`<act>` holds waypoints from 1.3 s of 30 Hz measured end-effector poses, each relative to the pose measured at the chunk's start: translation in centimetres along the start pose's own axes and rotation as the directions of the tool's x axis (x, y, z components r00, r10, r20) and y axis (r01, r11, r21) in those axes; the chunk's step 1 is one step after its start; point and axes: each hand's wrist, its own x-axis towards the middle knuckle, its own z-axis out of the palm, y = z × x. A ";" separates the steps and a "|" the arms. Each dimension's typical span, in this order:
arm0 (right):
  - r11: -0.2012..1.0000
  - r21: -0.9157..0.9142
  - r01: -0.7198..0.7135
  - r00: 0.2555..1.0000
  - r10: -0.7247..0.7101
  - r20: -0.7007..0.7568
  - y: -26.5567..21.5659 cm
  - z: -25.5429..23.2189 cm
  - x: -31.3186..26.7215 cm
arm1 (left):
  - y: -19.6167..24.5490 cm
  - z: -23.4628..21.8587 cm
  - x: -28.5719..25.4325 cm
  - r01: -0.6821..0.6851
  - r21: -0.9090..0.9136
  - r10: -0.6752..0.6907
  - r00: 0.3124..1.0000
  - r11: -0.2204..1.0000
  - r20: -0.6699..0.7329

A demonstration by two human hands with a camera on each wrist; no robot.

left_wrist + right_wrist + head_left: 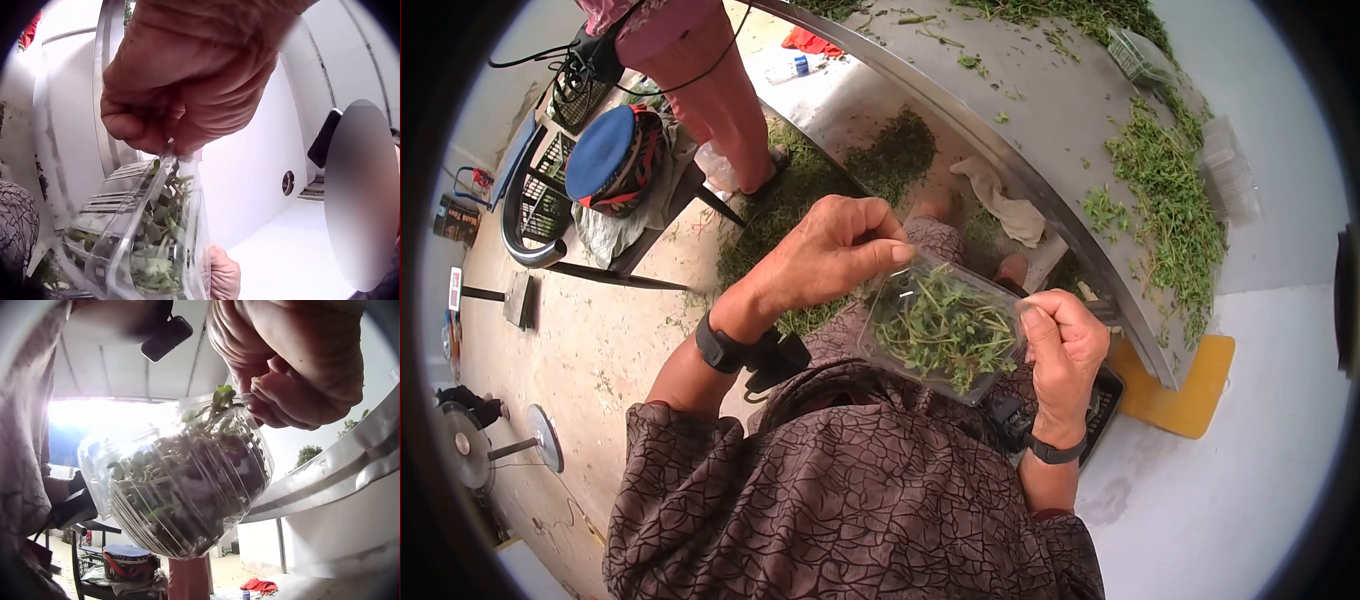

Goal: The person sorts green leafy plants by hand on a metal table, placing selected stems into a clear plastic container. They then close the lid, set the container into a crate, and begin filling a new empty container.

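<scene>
A clear plastic clamshell box (187,534) of leafy green sprigs (945,335) hangs over the person's lap, between both hands. My left hand (830,250) pinches its left far corner between thumb and fingers. On the opposite side, my right hand (1065,345) pinches the rim, thumb on top. Ribbed walls show from below in the right wrist view, and a few leaves poke out at the rim beside the right fingers. In the left wrist view the lid and base edges meet under the left fingertips.
A metal table (1040,110) ahead bears a heap of greens (1165,190) and a filled box (1140,58). More greens (890,150) lie on the floor. A person in pink trousers (715,110) stands by a chair with a blue-topped bag (605,160). A yellow board (1185,395) is at right.
</scene>
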 end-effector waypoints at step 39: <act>0.870 0.490 0.053 0.838 0.228 -0.496 4.3 -9.2 8.4 | -10.4 -27.6 -16.5 -0.952 -0.181 -0.163 0.225 -0.246 -0.961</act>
